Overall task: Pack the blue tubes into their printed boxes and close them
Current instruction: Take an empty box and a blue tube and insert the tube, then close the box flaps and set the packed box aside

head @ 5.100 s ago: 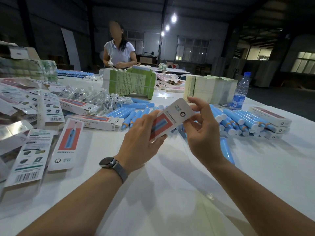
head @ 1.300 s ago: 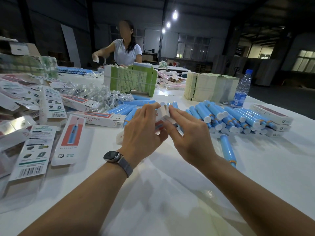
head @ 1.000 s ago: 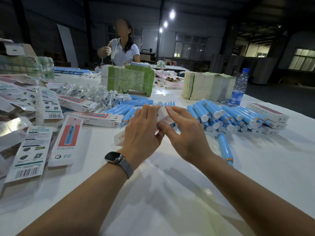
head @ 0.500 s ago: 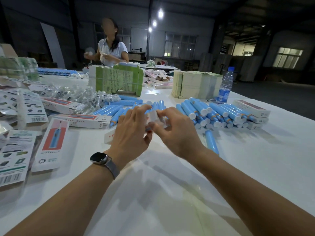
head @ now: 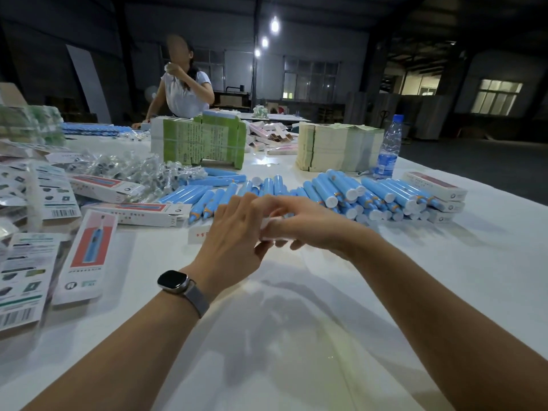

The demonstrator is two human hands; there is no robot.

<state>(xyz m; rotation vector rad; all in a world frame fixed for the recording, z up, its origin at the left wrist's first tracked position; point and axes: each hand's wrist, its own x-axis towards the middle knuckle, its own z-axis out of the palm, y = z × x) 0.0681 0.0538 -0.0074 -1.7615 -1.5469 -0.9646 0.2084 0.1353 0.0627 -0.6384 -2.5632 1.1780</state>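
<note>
Two hands meet over the white surface [head: 296, 336]. The left hand [head: 234, 232] grips a small white box [head: 198, 234], likely to keep it steady. The right hand [head: 308, 225] pinches the box's near end, probably to fold it shut. Only a corner of the box shows. Many blue tubes [head: 341, 189] lie in a pile just behind, close enough to grab next. Flat boxes [head: 86, 256] wait on the left.

White table [head: 296, 336], glossy top. On it: heap of blue tubes [head: 350, 194] centre-far; closed printed boxes [head: 436, 189] stacked at heap's right end, more at left [head: 135, 210]; flat cartons [head: 86, 256] along left edge; clear wrapped bits [head: 139, 170]; green bundle [head: 198, 140]; cream bundle [head: 338, 146]; water bottle [head: 388, 148] beside it.
</note>
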